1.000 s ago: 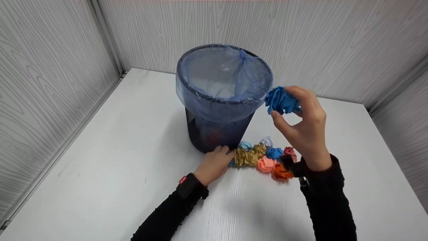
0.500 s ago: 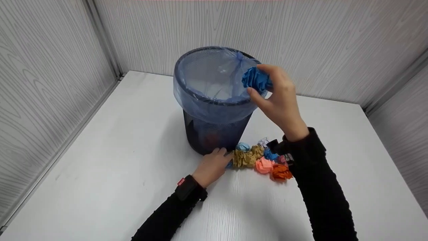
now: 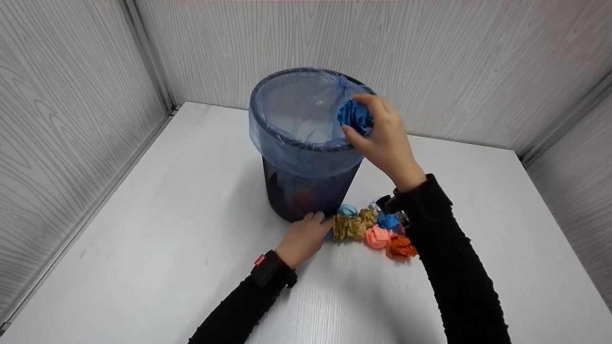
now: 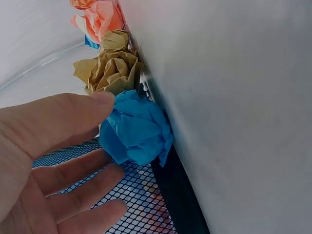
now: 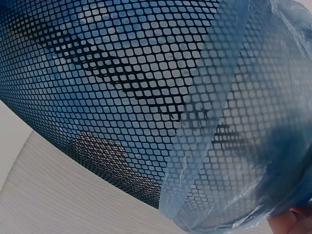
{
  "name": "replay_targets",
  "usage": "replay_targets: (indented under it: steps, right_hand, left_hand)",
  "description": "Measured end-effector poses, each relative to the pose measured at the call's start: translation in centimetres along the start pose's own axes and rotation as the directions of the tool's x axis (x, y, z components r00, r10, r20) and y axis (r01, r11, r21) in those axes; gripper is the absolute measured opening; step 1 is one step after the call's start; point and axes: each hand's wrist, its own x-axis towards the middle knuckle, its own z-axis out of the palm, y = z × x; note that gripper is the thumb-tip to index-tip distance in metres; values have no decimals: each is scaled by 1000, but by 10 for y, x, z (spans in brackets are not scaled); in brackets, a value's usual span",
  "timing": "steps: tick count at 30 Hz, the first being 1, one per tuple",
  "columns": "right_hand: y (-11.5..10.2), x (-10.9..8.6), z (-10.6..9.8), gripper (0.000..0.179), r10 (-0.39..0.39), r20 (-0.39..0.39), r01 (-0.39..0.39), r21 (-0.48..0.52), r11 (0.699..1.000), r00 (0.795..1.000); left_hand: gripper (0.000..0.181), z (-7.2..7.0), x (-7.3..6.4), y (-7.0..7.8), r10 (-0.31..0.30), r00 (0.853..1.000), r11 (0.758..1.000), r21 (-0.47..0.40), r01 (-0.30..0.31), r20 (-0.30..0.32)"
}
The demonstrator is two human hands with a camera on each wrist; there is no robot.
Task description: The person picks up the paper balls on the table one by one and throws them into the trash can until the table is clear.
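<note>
A black mesh wastebasket point(image 3: 306, 184), lined with a translucent blue plastic bag point(image 3: 306, 157), stands upright on the table. Over the right part of its mouth, my right hand point(image 3: 385, 138) pinches a blue crumpled paper ball point(image 3: 354, 116) between thumb and fingers. In the right wrist view the basket's mesh fills most of the picture, and only a bit of the hand point(image 5: 287, 222) shows. Low by the basket's base, my left hand point(image 3: 301, 241) has thumb and fingers around another blue crumpled paper ball point(image 4: 136, 129), which touches a brown paper ball point(image 4: 109, 70).
Right of the basket's base lie several crumpled paper balls, among them a light blue ball point(image 3: 347, 210), a pink ball point(image 3: 378, 237) and an orange ball point(image 3: 401, 247). My right forearm partly covers this group. Pale wood-grain panels point(image 3: 430, 57) enclose the white table point(image 3: 167, 191).
My right hand has carried its blue paper ball left and up, from outside the basket's right side to over its mouth. The left hand stays in place at the base.
</note>
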Motion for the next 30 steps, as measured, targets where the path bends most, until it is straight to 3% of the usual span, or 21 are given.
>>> replay_targets:
  steps: [3,5,7,9,16,20,27,30]
  right_hand:
    - [58,7,20,57,8,-9,-7,41,999,1000]
    - [103,11,33,65,10,-4,-11,-11,1000,1000]
    - [114,13,38,65,-21,-29,20,-37,999,999]
    - [105,11,36,64,-31,-32,30,-42,999,999]
    - [24,2,8,53,-61,-38,55,-143,988,997]
    - [16,0,5,52,-86,-50,77,-164,983,995]
    - [9,-1,4,49,-28,-44,26,-38,999,999]
    - [-8,-6,-2,45,-56,-56,55,-25,998,997]
  left_hand:
    - [33,0,0,0,1,1000,1000,4,-1,-3]
    - [32,0,1,0,4,1000,1000,11,-4,-5]
    - [31,0,1,0,8,1000,1000,20,-8,-10]
    - [30,1,2,1,11,1000,1000,25,-11,-17]
    - [28,1,5,2,-7,1000,1000,6,7,6]
    - [28,0,6,2,-17,1000,1000,-10,17,21]
    - [29,0,6,2,-13,1000,1000,-23,14,24]
    - [30,-1,5,2,-14,999,1000,-26,15,29]
